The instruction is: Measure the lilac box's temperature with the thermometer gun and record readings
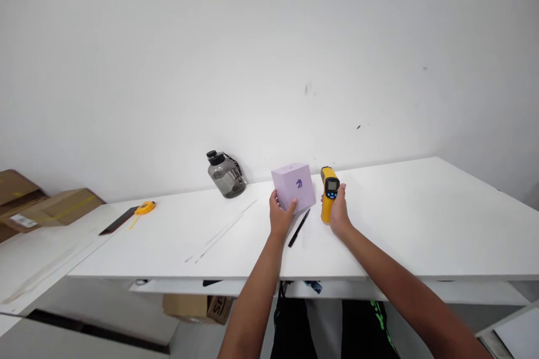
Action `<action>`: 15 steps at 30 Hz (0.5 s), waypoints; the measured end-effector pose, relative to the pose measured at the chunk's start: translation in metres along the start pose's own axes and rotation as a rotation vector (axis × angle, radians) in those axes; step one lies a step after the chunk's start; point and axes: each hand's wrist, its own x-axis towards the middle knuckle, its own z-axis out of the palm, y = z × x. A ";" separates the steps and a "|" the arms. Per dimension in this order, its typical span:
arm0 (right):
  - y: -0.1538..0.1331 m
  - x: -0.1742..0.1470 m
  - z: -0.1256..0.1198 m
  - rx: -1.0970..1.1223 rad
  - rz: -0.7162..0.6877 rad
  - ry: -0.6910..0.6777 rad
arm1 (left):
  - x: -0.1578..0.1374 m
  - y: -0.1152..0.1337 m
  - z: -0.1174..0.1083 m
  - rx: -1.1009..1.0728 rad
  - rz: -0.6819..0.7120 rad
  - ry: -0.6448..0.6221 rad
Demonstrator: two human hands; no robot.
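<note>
My left hand grips the lower left of a light purple box that has a dark horse-head logo on its front. The box is tilted; whether its base touches the table cannot be made out. In my right hand is a yellow and black infrared thermometer, held upright by its handle, its small screen and blue buttons facing me. The fingers behind the handle are mostly hidden. A black pen lies on the white table between my two hands.
A grey transparent water jug leans near the wall, left of the box. Farther left lie a yellow tape measure and a dark flat strip. Cardboard boxes stand at the far left. Another carton sits beneath the table.
</note>
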 end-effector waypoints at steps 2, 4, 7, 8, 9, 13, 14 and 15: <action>-0.002 0.004 -0.002 -0.008 0.001 0.062 | 0.000 0.001 -0.001 -0.025 -0.036 0.004; -0.003 0.008 -0.004 -0.007 0.025 0.092 | 0.001 0.002 -0.001 -0.048 -0.065 0.012; -0.002 0.012 -0.005 0.003 0.052 0.102 | 0.004 0.000 -0.001 -0.102 -0.119 0.027; -0.002 0.012 -0.006 0.005 0.051 0.102 | 0.005 -0.001 -0.001 -0.121 -0.141 0.036; -0.002 0.012 -0.006 0.005 0.049 0.101 | 0.007 -0.002 -0.001 -0.136 -0.164 0.048; -0.006 0.008 -0.004 0.013 0.055 0.097 | 0.011 -0.007 0.000 -0.166 -0.209 0.085; -0.007 0.007 -0.004 0.013 0.062 0.098 | 0.011 -0.008 0.000 -0.165 -0.206 0.085; -0.008 0.005 -0.003 0.009 0.070 0.099 | 0.012 -0.009 0.000 -0.161 -0.200 0.084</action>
